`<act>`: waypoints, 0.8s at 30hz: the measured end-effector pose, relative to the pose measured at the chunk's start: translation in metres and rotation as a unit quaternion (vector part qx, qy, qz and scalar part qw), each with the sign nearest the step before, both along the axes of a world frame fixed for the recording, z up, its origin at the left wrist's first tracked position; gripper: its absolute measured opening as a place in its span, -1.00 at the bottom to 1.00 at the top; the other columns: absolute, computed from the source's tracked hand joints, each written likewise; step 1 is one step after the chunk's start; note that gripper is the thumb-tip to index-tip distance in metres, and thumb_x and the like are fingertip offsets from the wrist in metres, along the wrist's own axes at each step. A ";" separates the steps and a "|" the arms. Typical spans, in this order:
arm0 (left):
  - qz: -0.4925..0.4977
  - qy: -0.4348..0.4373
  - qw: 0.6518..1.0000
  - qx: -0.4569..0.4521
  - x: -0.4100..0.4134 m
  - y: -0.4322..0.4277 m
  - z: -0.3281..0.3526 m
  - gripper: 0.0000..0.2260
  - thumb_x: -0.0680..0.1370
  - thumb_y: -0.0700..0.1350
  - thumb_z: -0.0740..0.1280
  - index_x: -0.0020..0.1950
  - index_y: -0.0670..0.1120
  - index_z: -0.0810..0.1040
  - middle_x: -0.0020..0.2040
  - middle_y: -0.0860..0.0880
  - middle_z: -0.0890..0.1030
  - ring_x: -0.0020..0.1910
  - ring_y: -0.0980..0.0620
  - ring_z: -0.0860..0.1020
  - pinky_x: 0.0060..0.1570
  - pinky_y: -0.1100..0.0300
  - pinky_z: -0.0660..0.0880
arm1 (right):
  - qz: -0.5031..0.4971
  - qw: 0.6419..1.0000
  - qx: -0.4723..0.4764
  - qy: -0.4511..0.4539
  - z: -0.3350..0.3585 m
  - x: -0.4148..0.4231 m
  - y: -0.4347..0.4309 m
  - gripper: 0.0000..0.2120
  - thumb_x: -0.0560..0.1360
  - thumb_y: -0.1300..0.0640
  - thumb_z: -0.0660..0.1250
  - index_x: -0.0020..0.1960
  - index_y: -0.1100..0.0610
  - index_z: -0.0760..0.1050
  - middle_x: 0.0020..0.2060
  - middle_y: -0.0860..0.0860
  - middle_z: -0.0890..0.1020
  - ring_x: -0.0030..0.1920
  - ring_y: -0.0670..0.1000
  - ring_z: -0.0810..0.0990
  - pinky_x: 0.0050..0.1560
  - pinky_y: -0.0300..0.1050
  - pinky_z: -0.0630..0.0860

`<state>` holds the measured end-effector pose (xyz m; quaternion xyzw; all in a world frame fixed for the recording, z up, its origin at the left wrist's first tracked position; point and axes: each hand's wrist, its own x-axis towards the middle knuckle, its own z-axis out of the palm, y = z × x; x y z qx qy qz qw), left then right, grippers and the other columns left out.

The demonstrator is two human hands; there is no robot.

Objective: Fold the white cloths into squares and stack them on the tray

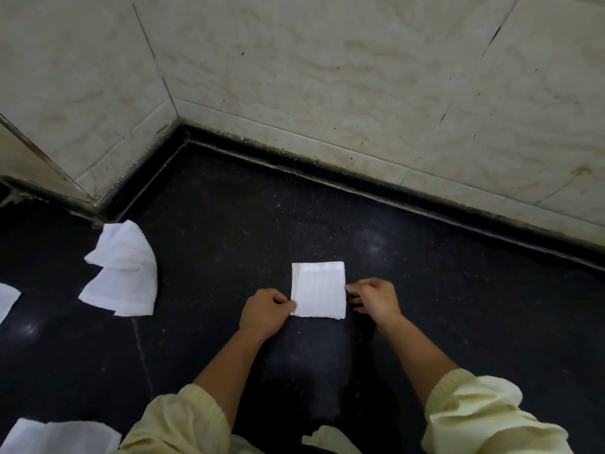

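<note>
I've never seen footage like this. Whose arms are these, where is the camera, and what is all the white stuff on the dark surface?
There is no machine here: a person wears a camera on the head, looking down at their own arms. The left hand and right hand each pinch a side edge of a folded white cloth lying flat on the dark counter. A crumpled, unfolded cloth lies to the left, and more white cloth shows at the left edge and bottom left. Pale tiled walls meet in the corner behind. No tray is visible.

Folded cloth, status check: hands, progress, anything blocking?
Left hand pinching folded cloth at near-left corner; right hand at its right edge. Cloth near-square, flat on counter. Crumpled cloth waits left. No tray in view.
</note>
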<state>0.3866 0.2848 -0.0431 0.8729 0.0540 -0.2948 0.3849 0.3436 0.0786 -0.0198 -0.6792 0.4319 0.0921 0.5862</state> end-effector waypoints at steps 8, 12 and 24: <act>-0.005 0.001 1.000 -0.007 -0.001 0.002 0.001 -0.91 0.49 -0.02 0.41 -0.14 -0.03 0.60 -0.19 0.00 0.66 -0.21 0.04 0.62 -0.11 0.14 0.58 | 0.009 0.999 0.050 -0.007 0.004 0.007 0.019 -0.88 0.41 0.24 0.43 -0.10 0.24 0.54 -0.21 0.09 0.63 -0.25 -0.01 0.55 -0.28 -0.14 0.46; -0.006 -0.001 1.000 0.001 -0.001 0.001 0.000 -0.90 0.49 -0.01 0.41 -0.18 0.01 0.58 -0.20 0.00 0.66 -0.20 0.03 0.63 -0.08 0.10 0.58 | -0.004 0.999 0.043 -0.024 0.001 0.008 0.020 -0.81 0.38 0.25 0.45 -0.18 0.17 0.42 -0.03 0.19 0.66 0.00 0.16 0.64 0.08 0.14 0.59; -0.025 0.023 0.999 0.016 0.002 0.000 0.009 -0.90 0.49 -0.04 0.39 -0.16 -0.05 0.58 -0.18 -0.04 0.67 -0.22 0.02 0.62 -0.08 0.10 0.59 | -0.066 0.980 0.190 -0.008 0.009 0.009 0.016 -0.73 0.39 0.35 0.37 0.09 0.26 0.59 0.00 0.15 0.69 0.03 0.12 0.66 -0.12 -0.07 0.61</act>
